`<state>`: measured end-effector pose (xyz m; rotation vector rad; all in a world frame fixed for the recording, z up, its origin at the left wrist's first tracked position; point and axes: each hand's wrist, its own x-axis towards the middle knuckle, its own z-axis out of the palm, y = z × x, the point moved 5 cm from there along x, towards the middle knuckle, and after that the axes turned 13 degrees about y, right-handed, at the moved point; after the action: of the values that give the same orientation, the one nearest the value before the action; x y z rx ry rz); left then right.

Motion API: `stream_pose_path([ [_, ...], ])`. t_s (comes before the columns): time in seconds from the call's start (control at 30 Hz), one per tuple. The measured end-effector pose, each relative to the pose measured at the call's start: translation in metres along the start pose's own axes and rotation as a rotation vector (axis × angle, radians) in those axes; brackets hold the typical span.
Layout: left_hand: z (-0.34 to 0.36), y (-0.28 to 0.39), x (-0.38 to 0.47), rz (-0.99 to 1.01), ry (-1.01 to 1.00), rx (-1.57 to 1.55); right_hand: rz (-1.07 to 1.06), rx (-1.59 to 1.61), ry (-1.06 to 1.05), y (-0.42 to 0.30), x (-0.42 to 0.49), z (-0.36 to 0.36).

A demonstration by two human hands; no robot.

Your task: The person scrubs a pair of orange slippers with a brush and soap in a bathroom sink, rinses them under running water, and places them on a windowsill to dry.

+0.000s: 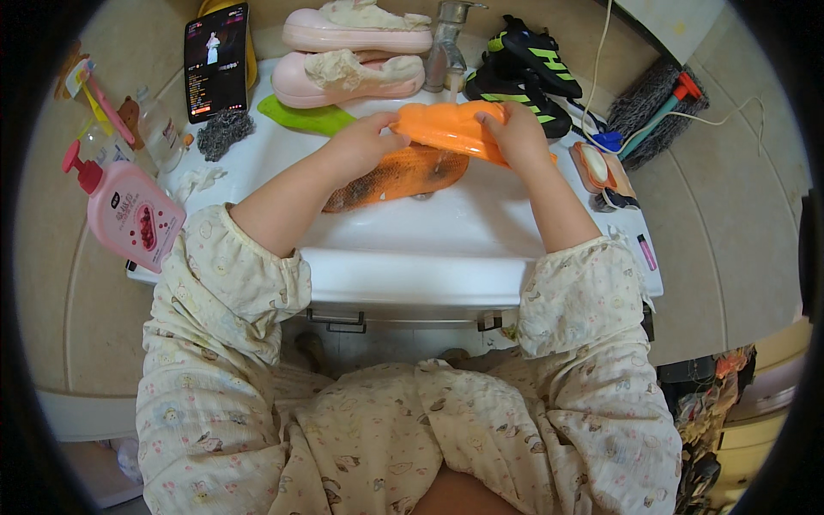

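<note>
Under the running tap, a glossy bright orange piece (444, 125), apparently a shoe insole, is held up by both my hands. My left hand (367, 145) pinches its left end between thumb and fingers. At the other end, my right hand (517, 134) grips it with the thumb on top. Water falls from the metal faucet (445, 48) onto it. Just below lies a second orange insole (399, 177), textured and darkly stained, in the white washbasin (476, 225). A green insole (302, 116) rests on the basin's back left, partly behind my left hand.
Pink padded shoes (354, 80) and black-green shoes (524, 71) flank the faucet. At left are a phone (215, 61), steel wool (224, 134) and a pink pump bottle (135, 212). A soap dish (595, 164), brush (618, 201) and cable (698, 119) are at right.
</note>
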<state>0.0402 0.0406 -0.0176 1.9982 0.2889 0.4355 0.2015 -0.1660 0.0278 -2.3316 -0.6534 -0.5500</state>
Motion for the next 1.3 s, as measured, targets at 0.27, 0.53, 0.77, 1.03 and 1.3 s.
stream_pose_path([
  [0.27,0.005,-0.007,0.002,0.107,0.014,0.165,-0.103,0.011,-0.093,0.011,0.006,0.004],
  [0.53,0.002,0.005,-0.002,0.215,0.009,0.26,-0.131,0.047,-0.036,0.01,0.006,0.005],
  [0.77,0.005,0.008,-0.002,0.241,-0.043,0.309,-0.32,0.02,0.098,0.02,0.008,0.019],
  [1.03,0.007,0.005,-0.003,0.224,-0.027,0.321,-0.508,-0.291,0.228,-0.004,-0.014,0.037],
  [1.3,0.007,-0.003,0.0,0.258,-0.016,0.384,-0.727,-0.436,0.261,-0.02,-0.025,0.05],
])
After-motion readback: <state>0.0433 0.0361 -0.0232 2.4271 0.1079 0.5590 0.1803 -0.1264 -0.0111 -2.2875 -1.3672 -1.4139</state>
